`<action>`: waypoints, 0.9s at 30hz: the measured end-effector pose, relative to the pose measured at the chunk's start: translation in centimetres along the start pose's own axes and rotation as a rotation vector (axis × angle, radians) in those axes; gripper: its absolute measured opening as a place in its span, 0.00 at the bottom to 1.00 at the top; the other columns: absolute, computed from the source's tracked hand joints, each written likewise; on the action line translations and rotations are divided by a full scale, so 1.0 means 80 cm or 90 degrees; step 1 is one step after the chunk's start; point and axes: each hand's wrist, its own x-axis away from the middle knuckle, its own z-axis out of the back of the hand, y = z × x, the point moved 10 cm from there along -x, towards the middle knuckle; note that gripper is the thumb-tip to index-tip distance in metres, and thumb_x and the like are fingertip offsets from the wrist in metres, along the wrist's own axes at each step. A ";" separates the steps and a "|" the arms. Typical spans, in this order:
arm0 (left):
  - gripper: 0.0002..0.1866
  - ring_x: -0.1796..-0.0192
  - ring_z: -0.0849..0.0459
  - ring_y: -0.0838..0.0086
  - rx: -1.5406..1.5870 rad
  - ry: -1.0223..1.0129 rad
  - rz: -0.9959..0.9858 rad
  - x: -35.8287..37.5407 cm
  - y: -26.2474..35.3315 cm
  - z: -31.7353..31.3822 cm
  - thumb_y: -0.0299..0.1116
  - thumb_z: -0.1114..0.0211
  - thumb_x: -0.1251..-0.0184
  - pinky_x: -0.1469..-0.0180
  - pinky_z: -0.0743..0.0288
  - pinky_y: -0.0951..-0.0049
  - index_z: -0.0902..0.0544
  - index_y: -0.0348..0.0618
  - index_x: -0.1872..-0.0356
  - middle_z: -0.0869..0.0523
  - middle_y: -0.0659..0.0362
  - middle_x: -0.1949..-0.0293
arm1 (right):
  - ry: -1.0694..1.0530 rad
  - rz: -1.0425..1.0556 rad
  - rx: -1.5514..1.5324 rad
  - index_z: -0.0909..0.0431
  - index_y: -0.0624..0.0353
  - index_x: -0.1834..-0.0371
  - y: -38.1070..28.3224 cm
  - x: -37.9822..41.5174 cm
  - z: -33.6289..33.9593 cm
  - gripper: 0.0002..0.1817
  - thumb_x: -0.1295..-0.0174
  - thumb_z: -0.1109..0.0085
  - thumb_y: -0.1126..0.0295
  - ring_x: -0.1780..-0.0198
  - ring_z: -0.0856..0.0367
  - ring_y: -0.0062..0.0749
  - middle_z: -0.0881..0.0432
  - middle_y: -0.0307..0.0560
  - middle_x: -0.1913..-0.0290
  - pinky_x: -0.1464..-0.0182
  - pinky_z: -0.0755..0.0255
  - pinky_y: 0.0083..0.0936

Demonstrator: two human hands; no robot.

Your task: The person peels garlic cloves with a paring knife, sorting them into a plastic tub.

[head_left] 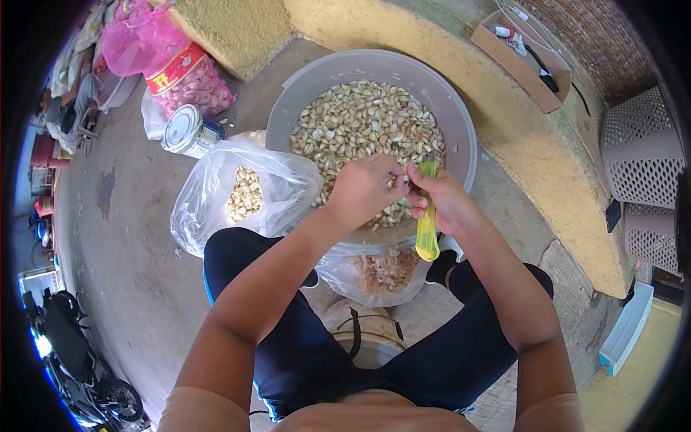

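The tub (pixel 452 119) stands centrally, cloves (pixel 367 115) in it. Over its near part are the left hand (pixel 367 189) and the right hand (pixel 448 200), the knife (pixel 427 234) in the latter. Left of the tub sits a bag (pixel 201 183) with peeled cloves (pixel 245 196) inside; beyond it stand a tin (pixel 191 133), then a sack (pixel 194 85). Skins (pixel 385 271) lie at the tub's near side. Far right, a box (pixel 515 68) rests on the ledge (pixel 518 155), nearer baskets (pixel 644 147).
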 end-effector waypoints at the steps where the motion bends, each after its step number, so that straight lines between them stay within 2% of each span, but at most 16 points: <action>1: 0.07 0.78 0.22 0.65 0.005 0.001 0.004 0.000 -0.002 -0.001 0.30 0.34 0.59 0.75 0.29 0.69 0.24 0.43 0.79 0.23 0.58 0.80 | -0.005 0.000 -0.003 0.27 0.59 0.72 0.000 0.000 0.000 0.11 0.41 0.44 0.62 0.83 0.40 0.15 0.31 0.35 0.79 0.81 0.42 0.17; 6: 0.07 0.78 0.22 0.66 0.025 0.002 0.026 0.000 -0.007 -0.001 0.28 0.34 0.59 0.74 0.28 0.70 0.25 0.42 0.80 0.23 0.58 0.80 | -0.035 0.004 -0.012 0.28 0.60 0.72 0.002 -0.001 -0.003 0.11 0.39 0.46 0.63 0.82 0.40 0.16 0.31 0.36 0.78 0.81 0.43 0.18; 9: 0.06 0.83 0.30 0.74 0.062 0.048 -0.009 0.001 -0.004 0.003 0.25 0.34 0.57 0.80 0.35 0.74 0.25 0.40 0.81 0.28 0.59 0.86 | -0.037 0.004 -0.009 0.28 0.60 0.71 0.002 -0.001 -0.002 0.10 0.39 0.47 0.64 0.82 0.39 0.17 0.30 0.37 0.77 0.81 0.43 0.17; 15: 0.06 0.83 0.32 0.81 0.101 0.010 0.033 0.001 -0.015 -0.003 0.25 0.35 0.55 0.80 0.36 0.78 0.25 0.38 0.80 0.28 0.62 0.86 | -0.039 0.007 0.020 0.28 0.62 0.67 0.002 0.001 -0.004 0.10 0.39 0.47 0.65 0.82 0.36 0.19 0.28 0.41 0.75 0.81 0.42 0.17; 18: 0.06 0.83 0.29 0.79 0.194 -0.030 0.157 0.004 -0.044 -0.017 0.27 0.35 0.54 0.78 0.33 0.78 0.24 0.38 0.78 0.25 0.60 0.85 | -0.039 0.009 0.024 0.28 0.61 0.66 -0.001 0.003 -0.007 0.10 0.39 0.47 0.65 0.81 0.36 0.19 0.28 0.42 0.75 0.81 0.42 0.17; 21: 0.06 0.83 0.32 0.83 0.215 0.003 0.159 0.000 -0.045 -0.012 0.29 0.36 0.51 0.79 0.36 0.80 0.22 0.36 0.75 0.27 0.61 0.87 | -0.028 0.020 0.027 0.27 0.61 0.66 -0.007 0.005 -0.009 0.10 0.39 0.47 0.64 0.80 0.36 0.18 0.28 0.41 0.74 0.80 0.42 0.16; 24: 0.07 0.84 0.32 0.82 0.245 0.011 0.135 -0.002 -0.041 -0.011 0.29 0.36 0.50 0.80 0.36 0.80 0.20 0.36 0.73 0.26 0.61 0.87 | -0.025 0.015 0.010 0.27 0.61 0.66 -0.010 0.004 -0.006 0.10 0.39 0.47 0.64 0.80 0.37 0.16 0.28 0.39 0.74 0.80 0.42 0.15; 27: 0.07 0.83 0.31 0.82 0.179 -0.048 0.124 -0.004 -0.038 -0.012 0.30 0.36 0.49 0.79 0.36 0.79 0.20 0.36 0.72 0.25 0.60 0.86 | -0.018 0.014 0.018 0.28 0.60 0.67 -0.013 0.005 -0.004 0.11 0.39 0.47 0.63 0.80 0.38 0.15 0.28 0.38 0.73 0.80 0.42 0.15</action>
